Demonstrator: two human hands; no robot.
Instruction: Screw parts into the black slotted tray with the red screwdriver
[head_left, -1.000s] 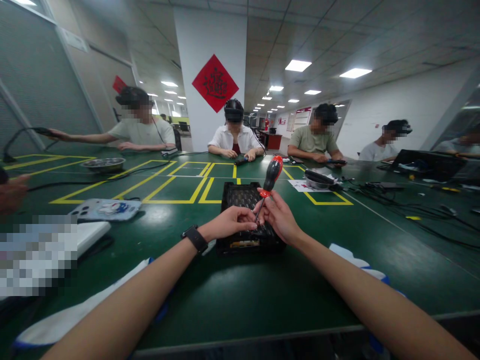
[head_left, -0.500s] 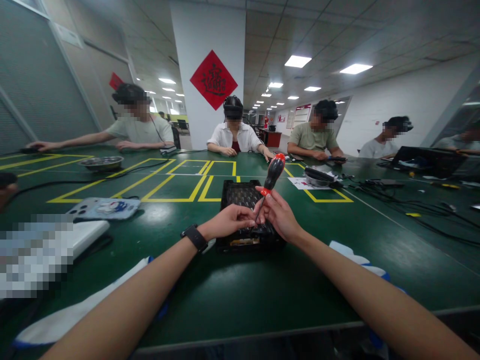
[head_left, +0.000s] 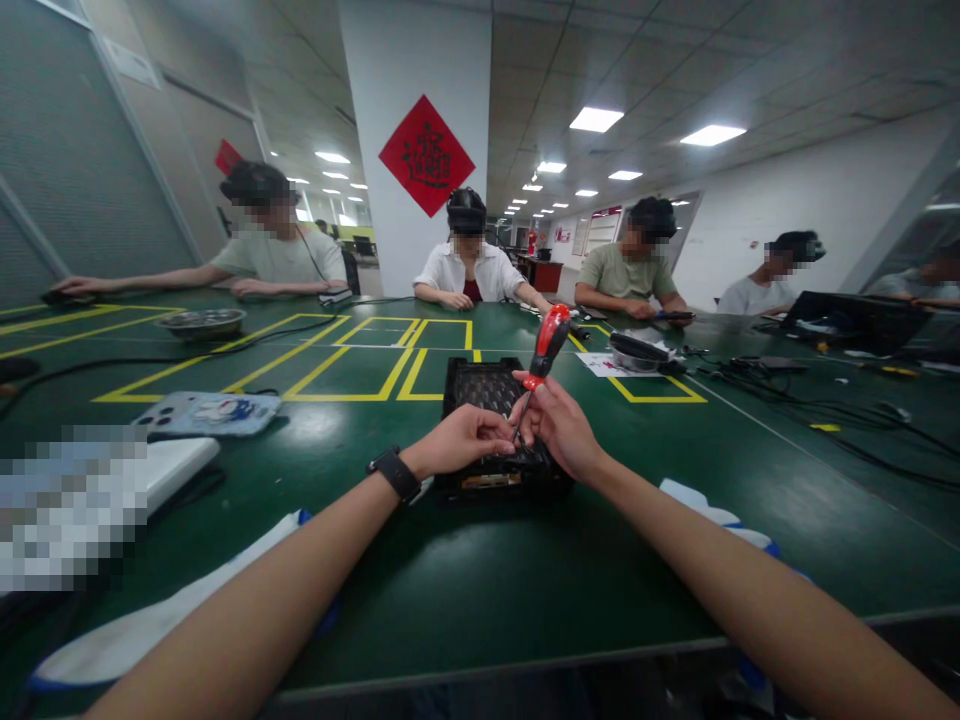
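My right hand (head_left: 559, 425) grips a screwdriver (head_left: 550, 340) with a red and black handle, held tilted with the handle up and the thin shaft pointing down. The tip ends near the fingertips of my left hand (head_left: 466, 440). Those fingers are pinched together at the shaft's lower end, and what they hold, if anything, is too small to make out. Below both hands lies a black plastic case (head_left: 480, 385) with a textured inner surface. A yellowish strip shows along its near side. My hands cover part of the case.
A phone (head_left: 214, 413) and a white box-like object (head_left: 176, 480) lie at left. White-and-blue gloves (head_left: 172, 610) rest beside both forearms. A metal bowl (head_left: 202, 324) stands farther back. Black cables (head_left: 795, 400) spread at right. Several people sit around the green table (head_left: 465, 610).
The screwdriver's handle shifts very slightly, showing more red. My hands stay almost in place over the case. The person opposite has moved one hand a little.
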